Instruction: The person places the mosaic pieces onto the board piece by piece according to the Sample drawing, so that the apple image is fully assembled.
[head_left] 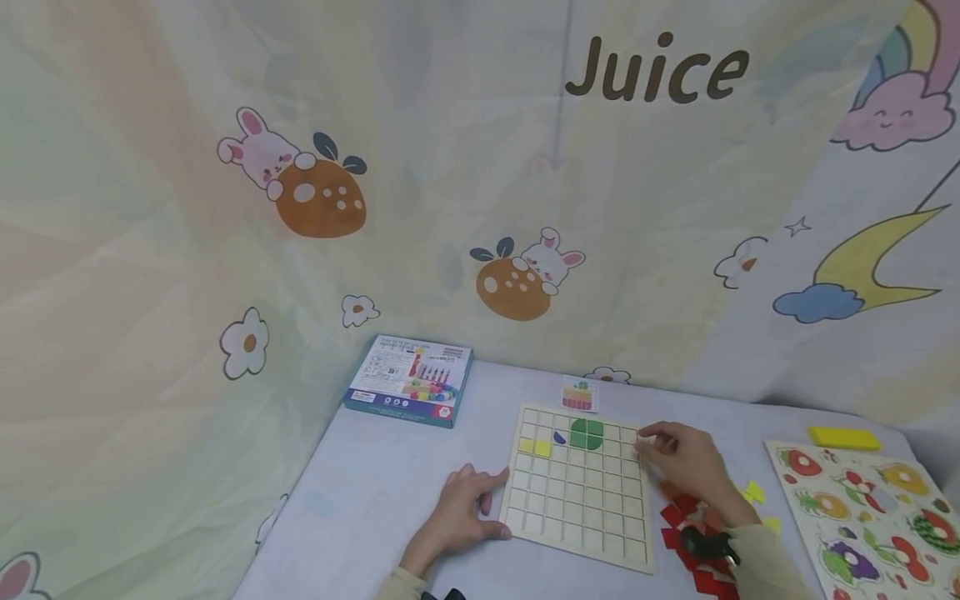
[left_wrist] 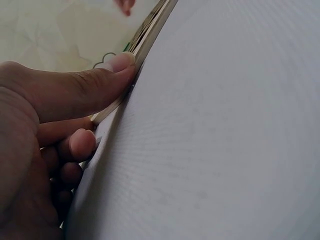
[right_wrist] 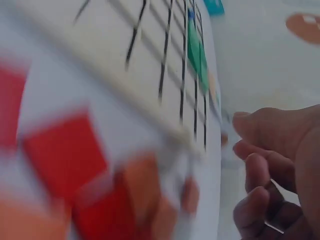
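The gridded board [head_left: 573, 500] is laid flat between the hands; its left edge is touched by the left hand [head_left: 459, 508], whose thumb and index finger are spread apart, the other fingers curled in. By the far right corner, the right hand [head_left: 690, 458] is held with thumb and index tips near each other; no piece is seen between them, and whether the edge is touched cannot be told. For good steadying, light, even pressure should probably be put on both sides, so that the green tiles [head_left: 595, 427], blue piece [head_left: 559, 437] and yellow tiles [head_left: 542, 448] on the grid are not jolted, nor the loose red tiles [head_left: 671, 517] swept by the wrist. The table [head_left: 375, 508] is covered in white; a picture card [head_left: 580, 394] is placed just beyond the board, a box [head_left: 408, 379] to the left and a fruit board [head_left: 855, 460] to the right. The space is bounded by a pale curtain [head_left: 420, 167] printed with rabbits and flowers
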